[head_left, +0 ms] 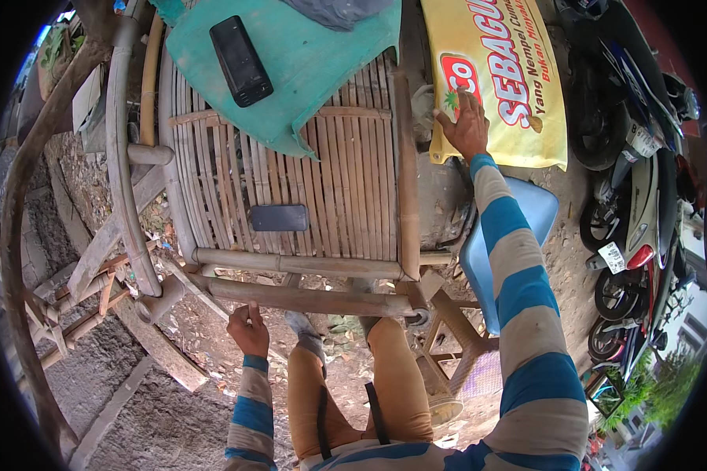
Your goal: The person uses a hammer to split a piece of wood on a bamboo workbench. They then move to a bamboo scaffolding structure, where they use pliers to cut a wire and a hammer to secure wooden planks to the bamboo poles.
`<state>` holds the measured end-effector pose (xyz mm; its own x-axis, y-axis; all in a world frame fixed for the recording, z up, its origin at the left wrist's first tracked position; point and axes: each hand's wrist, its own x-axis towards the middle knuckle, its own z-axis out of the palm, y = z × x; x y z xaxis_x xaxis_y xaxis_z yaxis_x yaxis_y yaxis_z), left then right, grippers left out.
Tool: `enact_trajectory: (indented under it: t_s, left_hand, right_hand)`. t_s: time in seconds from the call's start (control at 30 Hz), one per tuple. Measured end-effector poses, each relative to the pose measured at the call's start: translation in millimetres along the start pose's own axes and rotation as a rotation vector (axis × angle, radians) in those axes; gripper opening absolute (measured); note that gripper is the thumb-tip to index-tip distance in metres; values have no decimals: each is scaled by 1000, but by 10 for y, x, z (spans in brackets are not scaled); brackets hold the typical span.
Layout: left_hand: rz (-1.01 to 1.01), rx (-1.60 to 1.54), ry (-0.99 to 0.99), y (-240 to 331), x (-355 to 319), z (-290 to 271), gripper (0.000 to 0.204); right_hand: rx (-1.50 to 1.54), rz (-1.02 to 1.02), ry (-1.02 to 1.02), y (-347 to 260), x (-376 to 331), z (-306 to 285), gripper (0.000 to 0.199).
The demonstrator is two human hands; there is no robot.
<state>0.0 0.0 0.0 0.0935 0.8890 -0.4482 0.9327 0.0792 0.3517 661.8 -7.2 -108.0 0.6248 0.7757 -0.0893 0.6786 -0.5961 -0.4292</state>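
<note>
My right hand (pixel 469 128) reaches far forward and lies on the yellow printed banner (pixel 526 141), near its left edge. Its thumb is apart from the fingers, and no held thing shows. Low in front of me, my left hand (pixel 249 331) is closed around a thin stick (pixel 204 297). That stick slants from the bamboo frame at the left down past my fist. Between the hands and beyond them stands a slatted bamboo bench (pixel 346 188). A dark phone (pixel 279 218) lies on its slats.
Green cloth (pixel 188 59) covers the bench's far end, with a black boxy device (pixel 239 63) on it. A blue plastic seat (pixel 518 212) and a brown woven-pattern stool (pixel 479 369) stand at the right. Parked motorcycles (pixel 632 220) line the far right. A bamboo rail (pixel 314 298) crosses before my legs.
</note>
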Motion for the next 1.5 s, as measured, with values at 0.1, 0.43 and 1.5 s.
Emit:
enact_trajectory:
  t_s: [0.1,0.43,1.5]
  left_hand:
    - [329,-183,249,1158,404,-180,16]
    - [839,-208,403,3782,1943,-947,14]
    - [469,317,60,5028,6488,-1254,122]
  right_hand:
    - [-194,146,58,-310,605,-17,103]
    - [-319,268,114,-362,678,-8,91]
    - [-274,312,110,-327,963,85,96]
